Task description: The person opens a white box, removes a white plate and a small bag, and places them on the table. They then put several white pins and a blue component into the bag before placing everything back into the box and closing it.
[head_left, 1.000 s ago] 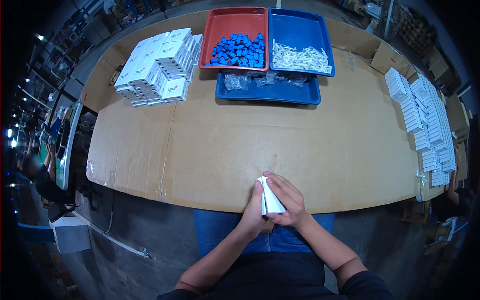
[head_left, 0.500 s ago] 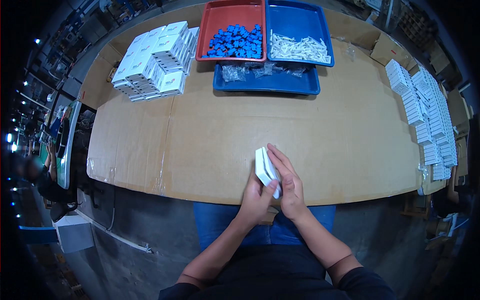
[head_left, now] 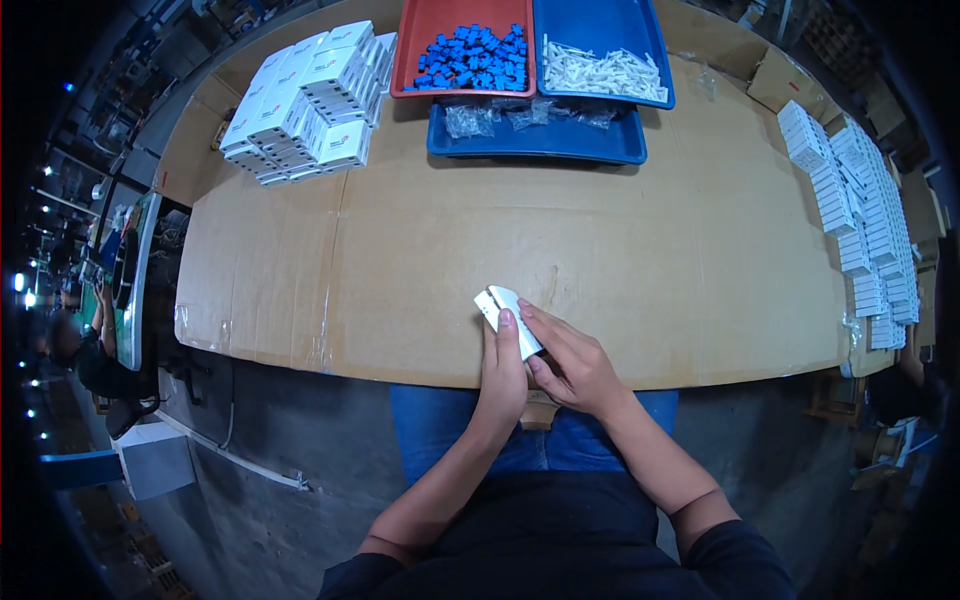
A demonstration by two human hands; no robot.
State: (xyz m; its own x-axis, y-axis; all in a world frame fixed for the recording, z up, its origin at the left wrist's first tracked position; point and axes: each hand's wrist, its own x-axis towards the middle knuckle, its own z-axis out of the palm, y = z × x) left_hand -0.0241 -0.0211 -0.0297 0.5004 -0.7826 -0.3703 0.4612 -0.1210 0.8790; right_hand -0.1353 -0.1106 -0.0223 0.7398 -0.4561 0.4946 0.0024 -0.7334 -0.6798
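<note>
Now, working left to right: a stack of white cartons point(head_left: 305, 105) sits at the far left corner of the cardboard-covered desk point(head_left: 640, 260), unchanged from the earlier views. Near the middle of the front edge, the small white box point(head_left: 508, 318) has come forward and flattened out; a second ago it stood nearly upright between both palms just off the desk edge, and now it lies tilted on the desk surface, one end pointing up-left. The left hand point(head_left: 503, 372) steadies it from beneath and the side, with its fingers point(head_left: 505, 325) pressed along the box's near face. The right hand point(head_left: 577, 362) lies just beside it, fingers point(head_left: 540, 322) held together and laid along the box's right edge, thumb tucked under near the lower end. Judging from this shift, the box is being closed or squared up against the desk rather than in the air. Farther back, the red tray point(head_left: 410, 60) of blue parts, the blue tray point(head_left: 655, 70) of white pieces and a lower blue tray point(head_left: 540, 150) of clear bags remain untouched. Rows of small white boxes point(head_left: 860, 210) line the right edge.
</note>
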